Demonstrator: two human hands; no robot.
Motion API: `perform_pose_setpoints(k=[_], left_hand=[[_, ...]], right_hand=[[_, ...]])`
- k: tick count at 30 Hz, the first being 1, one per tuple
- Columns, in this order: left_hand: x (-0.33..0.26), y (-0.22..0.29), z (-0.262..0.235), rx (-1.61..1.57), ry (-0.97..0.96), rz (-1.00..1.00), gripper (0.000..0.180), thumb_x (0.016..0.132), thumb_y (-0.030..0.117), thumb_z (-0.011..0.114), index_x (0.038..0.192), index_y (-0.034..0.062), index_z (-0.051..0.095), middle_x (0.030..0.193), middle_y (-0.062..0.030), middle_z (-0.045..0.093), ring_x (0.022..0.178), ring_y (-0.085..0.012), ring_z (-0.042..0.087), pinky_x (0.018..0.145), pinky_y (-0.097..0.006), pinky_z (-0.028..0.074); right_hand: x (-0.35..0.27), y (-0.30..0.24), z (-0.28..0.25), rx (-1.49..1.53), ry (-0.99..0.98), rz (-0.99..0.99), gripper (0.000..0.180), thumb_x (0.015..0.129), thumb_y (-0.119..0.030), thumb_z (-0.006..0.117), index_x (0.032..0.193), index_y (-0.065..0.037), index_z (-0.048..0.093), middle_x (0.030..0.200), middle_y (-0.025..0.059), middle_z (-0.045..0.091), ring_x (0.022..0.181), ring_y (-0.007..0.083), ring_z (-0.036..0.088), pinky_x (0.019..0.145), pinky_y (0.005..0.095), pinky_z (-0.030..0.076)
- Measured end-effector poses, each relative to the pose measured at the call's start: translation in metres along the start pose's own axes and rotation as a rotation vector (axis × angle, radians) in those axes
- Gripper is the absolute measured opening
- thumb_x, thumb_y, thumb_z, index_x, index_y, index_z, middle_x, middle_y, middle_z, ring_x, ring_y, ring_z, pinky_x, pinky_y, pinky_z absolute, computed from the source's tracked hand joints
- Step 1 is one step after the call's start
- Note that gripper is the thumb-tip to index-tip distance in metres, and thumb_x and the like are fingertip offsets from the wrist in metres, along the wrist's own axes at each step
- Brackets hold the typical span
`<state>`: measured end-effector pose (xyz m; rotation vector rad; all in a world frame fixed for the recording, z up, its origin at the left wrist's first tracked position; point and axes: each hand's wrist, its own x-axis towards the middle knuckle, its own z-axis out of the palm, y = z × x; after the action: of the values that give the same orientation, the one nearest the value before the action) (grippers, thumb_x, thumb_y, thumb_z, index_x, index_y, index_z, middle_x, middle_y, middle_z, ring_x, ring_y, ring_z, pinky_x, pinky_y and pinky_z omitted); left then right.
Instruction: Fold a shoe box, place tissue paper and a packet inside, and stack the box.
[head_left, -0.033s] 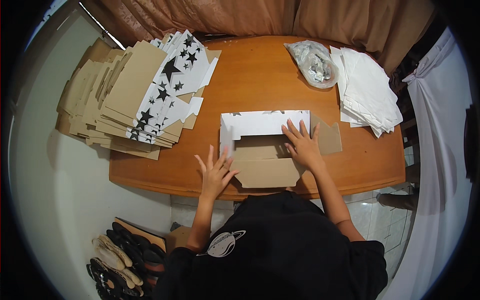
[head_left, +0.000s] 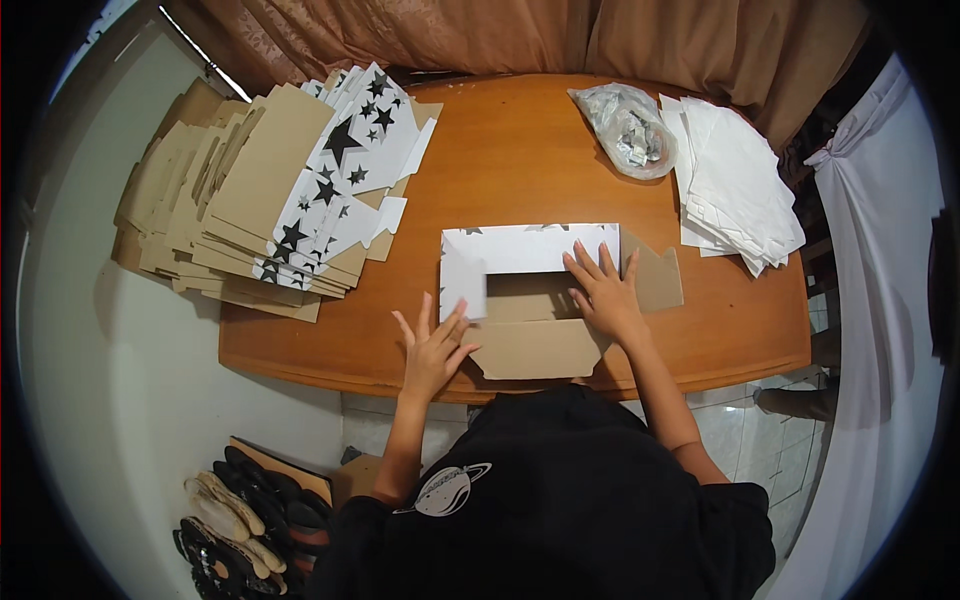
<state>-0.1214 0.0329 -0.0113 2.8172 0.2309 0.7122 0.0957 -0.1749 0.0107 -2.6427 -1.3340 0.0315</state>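
A partly folded cardboard box [head_left: 530, 349] sits near the front edge of the brown wooden table [head_left: 510, 160], just before the person in the black T-shirt [head_left: 560, 500]. Its far and left panels show white with bits of dark star print at the outer edges; its inside, its near flap and the notched flap sticking out to the right are plain brown. The right hand [head_left: 607, 290] lies with fingers splayed wide over the right end of the white far panel, gripping nothing between them. The left hand [head_left: 432, 348], also spread wide, is at the box's near left corner, its fingertips by the slightly blurred white left flap [head_left: 463, 285]; whether they touch it I cannot tell. Toward the table's left end leans a pile of flattened cardboard boxes [head_left: 265, 170], some star-printed. Far right are a clear plastic bag [head_left: 630, 130] of small objects and, beside it, a stack of white paper sheets [head_left: 740, 180].
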Motion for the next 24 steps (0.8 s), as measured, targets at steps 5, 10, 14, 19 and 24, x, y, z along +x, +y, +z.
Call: perform_pose_setpoints(k=[5, 10, 14, 19, 24], left_hand=[[0.009, 0.012, -0.008, -0.058, -0.232, -0.069, 0.062, 0.078, 0.052, 0.055, 0.131, 0.0222, 0.043, 0.128, 0.0070, 0.049, 0.133, -0.0329, 0.020, 0.094, -0.070, -0.010], [0.012, 0.024, -0.013, -0.014, -0.238, -0.157, 0.066, 0.076, 0.056, 0.057, 0.131, 0.0222, 0.043, 0.120, 0.0042, 0.055, 0.131, -0.0340, 0.024, 0.091, -0.072, -0.011], [0.016, 0.030, -0.008, 0.045, -0.225, -0.173, 0.066, 0.075, 0.057, 0.056, 0.129, 0.0217, 0.045, 0.116, 0.0032, 0.057, 0.130, -0.0363, 0.025, 0.088, -0.075, -0.011], [0.015, 0.036, -0.004, 0.072, -0.206, -0.191, 0.056, 0.079, 0.053, 0.054, 0.125, 0.0213, 0.049, 0.119, 0.0020, 0.055, 0.129, -0.0365, 0.026, 0.087, -0.075, -0.010], [0.030, 0.035, 0.004, 0.138, -0.144, -0.072, 0.037, 0.083, 0.038, 0.055, 0.115, 0.0196, 0.059, 0.128, -0.0002, 0.048, 0.129, -0.0345, 0.027, 0.089, -0.075, -0.005]], right_hand=[[-0.003, 0.004, 0.006, 0.096, 0.169, -0.048, 0.044, 0.084, -0.031, 0.054, 0.127, -0.025, 0.046, 0.142, -0.0001, 0.031, 0.132, 0.0339, 0.022, 0.097, 0.0705, 0.002], [-0.007, 0.000, -0.006, 0.127, 0.158, -0.116, 0.025, 0.079, -0.034, 0.060, 0.099, -0.022, 0.067, 0.140, 0.0009, 0.035, 0.132, 0.0399, 0.017, 0.094, 0.0731, 0.001], [-0.005, 0.000, 0.008, 0.091, 0.224, -0.014, 0.029, 0.081, -0.035, 0.056, 0.099, -0.016, 0.067, 0.143, 0.0115, 0.026, 0.133, 0.0412, 0.010, 0.097, 0.0693, -0.001], [-0.004, 0.001, 0.006, 0.149, 0.265, -0.039, 0.027, 0.082, -0.031, 0.056, 0.099, -0.013, 0.067, 0.142, 0.0131, 0.027, 0.134, 0.0390, 0.010, 0.099, 0.0669, -0.001], [-0.011, 0.003, 0.004, 0.262, 0.459, -0.226, 0.021, 0.074, -0.017, 0.065, 0.095, -0.015, 0.066, 0.130, 0.0051, 0.046, 0.131, 0.0355, 0.026, 0.100, 0.0657, -0.001]])
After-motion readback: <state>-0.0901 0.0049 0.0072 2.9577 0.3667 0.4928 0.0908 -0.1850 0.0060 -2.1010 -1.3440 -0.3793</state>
